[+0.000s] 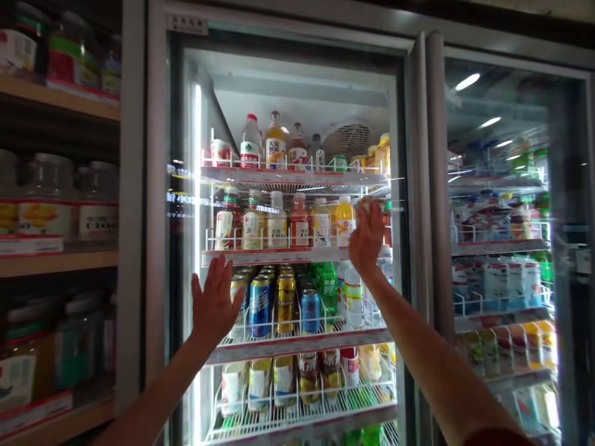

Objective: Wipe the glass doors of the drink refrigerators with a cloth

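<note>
I face a glass-door drinks fridge (pixel 409 186). My left hand (pixel 216 303) is open, with the fingers spread and the palm flat against the glass in front of the can shelf (pixel 297 344). My right hand (pixel 367 238) is raised higher, at the level of the bottle shelf (pixel 274 255). Its fingers are curled round a small pale thing (pixel 365 206) that I cannot make out, held against the glass. Behind the glass stand rows of bottles (pixel 277 220) and cans (pixel 260 306).
A second fridge door (pixel 564 217) to the right shows blurred drinks and cartons. Wooden shelves (pixel 60 263) with jars (pixel 46 198) stand on the left. Ceiling lights reflect in the right-hand glass.
</note>
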`<state>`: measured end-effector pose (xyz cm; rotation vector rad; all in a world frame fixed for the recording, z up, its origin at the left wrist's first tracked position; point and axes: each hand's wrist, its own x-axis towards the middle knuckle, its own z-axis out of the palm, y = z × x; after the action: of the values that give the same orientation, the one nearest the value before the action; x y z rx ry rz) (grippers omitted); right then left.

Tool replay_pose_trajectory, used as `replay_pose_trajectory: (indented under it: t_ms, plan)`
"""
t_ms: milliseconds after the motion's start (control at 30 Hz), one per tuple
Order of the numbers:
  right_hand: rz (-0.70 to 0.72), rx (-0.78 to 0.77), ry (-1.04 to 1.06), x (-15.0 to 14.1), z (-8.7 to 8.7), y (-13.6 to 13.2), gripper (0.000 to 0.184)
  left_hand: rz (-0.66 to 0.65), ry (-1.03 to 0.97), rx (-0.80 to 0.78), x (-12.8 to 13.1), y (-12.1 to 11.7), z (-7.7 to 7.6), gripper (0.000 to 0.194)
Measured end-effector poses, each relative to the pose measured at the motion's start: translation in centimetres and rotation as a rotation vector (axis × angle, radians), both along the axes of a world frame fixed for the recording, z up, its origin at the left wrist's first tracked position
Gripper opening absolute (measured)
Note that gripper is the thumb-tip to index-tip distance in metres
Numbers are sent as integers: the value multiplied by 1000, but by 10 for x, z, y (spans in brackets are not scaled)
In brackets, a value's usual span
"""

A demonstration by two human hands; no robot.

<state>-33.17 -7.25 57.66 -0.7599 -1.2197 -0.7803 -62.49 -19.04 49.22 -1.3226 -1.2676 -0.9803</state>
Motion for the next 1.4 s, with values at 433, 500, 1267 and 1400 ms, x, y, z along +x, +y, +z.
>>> replay_pose_trajectory:
  t_ms: [433, 500, 1267, 1400]
  plan:
    - [92, -68, -265, -77, 55, -31, 51, 68, 39, -53, -36, -27, 6, 54]
    - [124, 5, -627, -108, 35, -41, 54, 73, 45, -57, -43, -34, -1, 54]
    - [153, 2, -689, -205, 24, -80, 50, 22, 6, 0, -90, -78, -5, 60]
    - [119, 3, -788, -203, -26, -85, 46, 8, 42, 26, -85, -73, -9, 62]
